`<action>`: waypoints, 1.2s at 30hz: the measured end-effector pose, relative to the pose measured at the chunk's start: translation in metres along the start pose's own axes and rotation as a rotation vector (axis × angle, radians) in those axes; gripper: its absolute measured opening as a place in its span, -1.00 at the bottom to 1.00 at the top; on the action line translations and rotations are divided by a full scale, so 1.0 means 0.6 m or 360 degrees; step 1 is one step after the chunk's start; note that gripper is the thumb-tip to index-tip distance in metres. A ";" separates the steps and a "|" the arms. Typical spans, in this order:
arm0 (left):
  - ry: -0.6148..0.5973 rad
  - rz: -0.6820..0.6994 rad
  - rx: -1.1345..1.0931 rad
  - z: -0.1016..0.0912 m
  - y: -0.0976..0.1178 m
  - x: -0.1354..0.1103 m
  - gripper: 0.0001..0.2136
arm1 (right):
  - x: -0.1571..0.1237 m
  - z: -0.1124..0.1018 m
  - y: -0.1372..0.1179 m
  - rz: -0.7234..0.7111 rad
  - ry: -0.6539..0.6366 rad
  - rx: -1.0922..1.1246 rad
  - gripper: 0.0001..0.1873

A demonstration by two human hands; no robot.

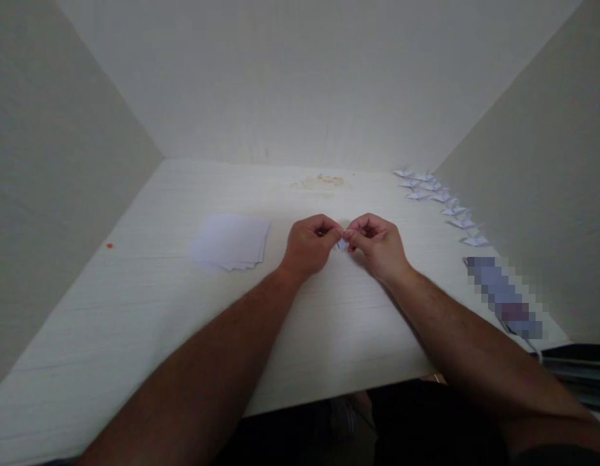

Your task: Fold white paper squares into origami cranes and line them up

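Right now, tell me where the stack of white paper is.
In the head view, the stack of white paper lies left of centre on the table, to the left of the left hand.

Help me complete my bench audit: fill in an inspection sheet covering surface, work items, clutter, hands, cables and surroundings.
Surface: pale tabletop, with brownish marks near the back wall.
Work items: small folded paper between the hands; loosely squared paper stack to the left; folded paper figures grouped along the right panel.
Clutter: orange bit near the left edge; pixelated flat item at right, identity hidden.
Hands: left hand and right hand both pinch the small folded paper.
Cables: white cable by the pixelated item's near end; its route is unclear.
Surroundings: plain back wall and panels on both sides; no other person seen.
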State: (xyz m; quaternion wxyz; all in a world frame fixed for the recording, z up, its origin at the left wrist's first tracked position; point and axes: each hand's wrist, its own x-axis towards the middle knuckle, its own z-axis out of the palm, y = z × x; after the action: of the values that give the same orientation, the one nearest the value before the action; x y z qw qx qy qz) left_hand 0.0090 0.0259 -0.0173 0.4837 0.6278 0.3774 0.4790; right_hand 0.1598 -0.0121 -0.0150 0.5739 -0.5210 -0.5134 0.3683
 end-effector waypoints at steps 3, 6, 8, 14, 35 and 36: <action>0.0009 -0.0044 0.0004 -0.004 0.003 0.001 -0.87 | 0.001 0.007 0.002 -0.0039 0.0166 -0.0065 -0.74; -0.0026 -0.0066 -0.0040 -0.008 0.003 0.002 -0.85 | 0.000 0.010 0.000 -0.0090 0.0229 -0.0178 -0.77; -0.0022 -0.0061 -0.0057 -0.010 0.002 0.003 -0.89 | -0.002 0.010 -0.003 -0.0104 0.0184 -0.0207 -0.83; 0.0050 -0.0013 0.0018 -0.012 0.002 0.003 -0.91 | -0.007 0.010 -0.016 -0.0089 0.0052 -0.0286 -0.81; 0.0031 0.0074 0.0141 -0.008 0.004 -0.004 -0.87 | -0.001 0.009 0.001 -0.0188 0.0161 -0.0384 -0.85; 0.0050 0.0066 0.0187 -0.008 0.005 -0.004 -0.88 | -0.002 0.010 0.001 -0.0186 0.0174 -0.0412 -0.84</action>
State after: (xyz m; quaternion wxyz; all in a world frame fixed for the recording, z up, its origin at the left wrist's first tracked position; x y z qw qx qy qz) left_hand 0.0038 0.0242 -0.0148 0.4300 0.6552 0.3993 0.4758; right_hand 0.1541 -0.0116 -0.0161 0.5495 -0.5792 -0.5540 0.2361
